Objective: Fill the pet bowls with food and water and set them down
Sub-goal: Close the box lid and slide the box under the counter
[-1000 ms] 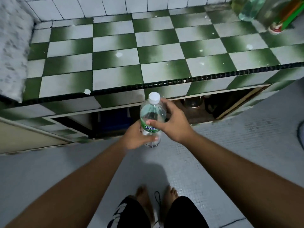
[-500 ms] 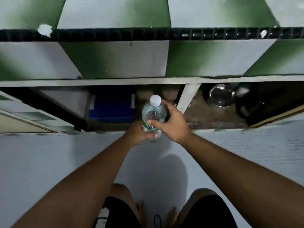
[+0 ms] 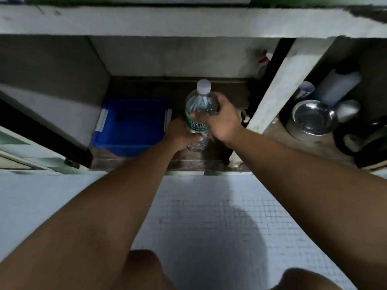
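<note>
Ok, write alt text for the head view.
The left hand and right hand hold a capped water bottle at an open cupboard. A blue box sits inside to its left; a metal bowl sits in the next compartment, right.

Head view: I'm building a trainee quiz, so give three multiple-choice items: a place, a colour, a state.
1. Where is the metal bowl? A) right of the divider B) on the floor C) in a hand
2. What colour is the cap of the bottle? A) red B) white C) green
3. Who holds the bottle? A) neither hand B) one hand C) both hands
1 A: it sits in the right cupboard section. 2 B: the cap is white. 3 C: left hand grips low, right hand high.
</note>
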### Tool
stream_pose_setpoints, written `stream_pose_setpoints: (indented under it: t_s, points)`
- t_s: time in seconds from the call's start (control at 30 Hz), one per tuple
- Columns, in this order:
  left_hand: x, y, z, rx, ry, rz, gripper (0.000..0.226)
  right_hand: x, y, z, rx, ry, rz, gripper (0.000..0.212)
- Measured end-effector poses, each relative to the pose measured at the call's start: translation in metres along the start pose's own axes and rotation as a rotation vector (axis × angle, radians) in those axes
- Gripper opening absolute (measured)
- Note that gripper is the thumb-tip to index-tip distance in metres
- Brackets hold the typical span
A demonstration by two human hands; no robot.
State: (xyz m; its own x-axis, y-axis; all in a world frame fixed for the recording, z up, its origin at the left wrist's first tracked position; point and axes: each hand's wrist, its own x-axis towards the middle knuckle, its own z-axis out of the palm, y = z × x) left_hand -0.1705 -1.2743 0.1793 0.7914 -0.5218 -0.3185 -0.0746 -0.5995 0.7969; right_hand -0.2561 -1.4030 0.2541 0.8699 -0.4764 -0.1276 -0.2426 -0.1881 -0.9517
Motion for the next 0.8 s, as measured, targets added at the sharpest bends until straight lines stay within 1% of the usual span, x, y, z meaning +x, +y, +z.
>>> stream_pose_setpoints:
  t_s: [0.13, 0.23, 0.3, 0.4, 0.47, 0.53, 0.63, 0.7, 0.8]
  points:
    - [0.012, -0.004, 0.014, 0.008, 0.014, 0.013, 0.066, 0.012, 0.014, 0.003, 0.007, -0.009, 0.037, 0.077]
    - [0.017, -0.008, 0.02, -0.038, 0.014, 0.009, 0.064, 0.017, 0.02, 0.004, 0.031, -0.008, 0.049, 0.077]
    - [0.021, -0.01, 0.021, -0.052, 0.027, 0.024, 0.063, 0.02, 0.021, 0.003, 0.069, 0.004, 0.053, 0.075]
    - [0.023, -0.012, 0.023, -0.039, 0.013, 0.026, 0.061, 0.021, 0.024, 0.001, 0.084, 0.003, 0.037, 0.065]
    - [0.022, -0.011, 0.022, -0.047, -0.002, 0.022, 0.063, 0.018, 0.026, 0.0, 0.102, -0.012, 0.022, 0.066]
    - [0.016, -0.006, 0.021, -0.072, -0.018, 0.023, 0.064, 0.013, 0.024, -0.001, 0.089, -0.019, 0.042, 0.074]
    - [0.009, 0.0, 0.019, -0.144, -0.025, 0.037, 0.061, 0.008, 0.022, -0.002, 0.079, -0.009, 0.089, 0.101]
    - [0.002, 0.004, 0.017, -0.19, -0.035, 0.035, 0.064, 0.005, 0.021, -0.003, 0.051, 0.0, 0.097, 0.107]
    - [-0.016, 0.014, 0.006, -0.212, -0.032, 0.034, 0.071, -0.006, 0.008, -0.008, -0.007, -0.001, 0.104, 0.108]
